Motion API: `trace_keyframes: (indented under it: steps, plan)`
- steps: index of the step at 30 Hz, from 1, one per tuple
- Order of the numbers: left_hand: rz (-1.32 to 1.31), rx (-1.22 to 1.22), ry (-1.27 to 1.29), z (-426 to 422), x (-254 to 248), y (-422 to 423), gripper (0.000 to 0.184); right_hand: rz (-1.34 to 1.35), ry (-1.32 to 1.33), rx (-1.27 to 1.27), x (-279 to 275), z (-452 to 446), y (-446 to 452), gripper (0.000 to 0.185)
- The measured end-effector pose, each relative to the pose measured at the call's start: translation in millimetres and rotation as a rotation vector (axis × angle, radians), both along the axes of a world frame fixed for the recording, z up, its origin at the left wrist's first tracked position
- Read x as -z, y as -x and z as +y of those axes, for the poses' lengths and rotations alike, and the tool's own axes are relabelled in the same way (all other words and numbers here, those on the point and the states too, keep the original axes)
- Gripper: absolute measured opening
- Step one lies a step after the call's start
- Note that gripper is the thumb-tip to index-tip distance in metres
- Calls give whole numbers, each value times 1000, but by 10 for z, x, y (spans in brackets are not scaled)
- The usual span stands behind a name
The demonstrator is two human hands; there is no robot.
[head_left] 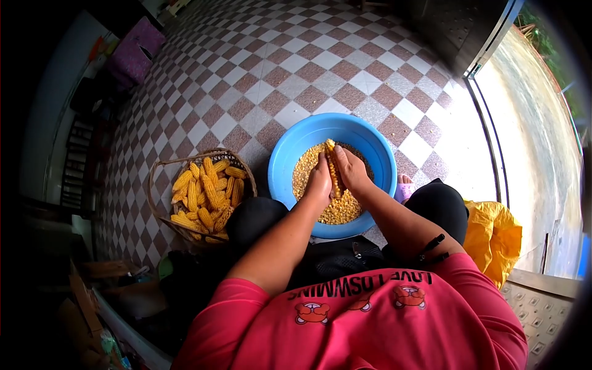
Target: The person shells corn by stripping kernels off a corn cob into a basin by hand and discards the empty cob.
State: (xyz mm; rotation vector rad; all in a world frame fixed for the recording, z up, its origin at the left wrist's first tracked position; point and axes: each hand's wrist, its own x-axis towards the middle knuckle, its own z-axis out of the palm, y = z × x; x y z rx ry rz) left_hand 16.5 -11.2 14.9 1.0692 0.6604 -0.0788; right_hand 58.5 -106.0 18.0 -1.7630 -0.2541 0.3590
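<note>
An ear of corn (335, 171) stands nearly upright between my two hands, over a blue basin (283, 132). My left hand (319, 180) is closed around its left side, and my right hand (350, 166) presses on its right side with the thumb near the top. Part of the ear is hidden by my fingers and palms. Below the hands, loose corn kernels (342, 211) cover the bottom of the basin.
To the left stands a wicker basket (155, 185) heaped with ears of corn (209, 191). A yellow sack (493, 237) lies by my right knee. Scattered kernels dot the checkered tile floor (259, 92). An open doorway (493, 142) is at the right.
</note>
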Motion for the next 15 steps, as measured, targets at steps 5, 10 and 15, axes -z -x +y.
trace_keyframes:
  steps: [5,10,15]
  plan:
    - [26,21,287,-41,-122,53,54,-76,-15,79,-15,20,47,42]
    - [-22,150,302,52,-43,81,52,49,-158,117,87,28,25,44]
    - [37,91,-19,-30,-9,28,57,262,-161,49,-47,-62,-76,47]
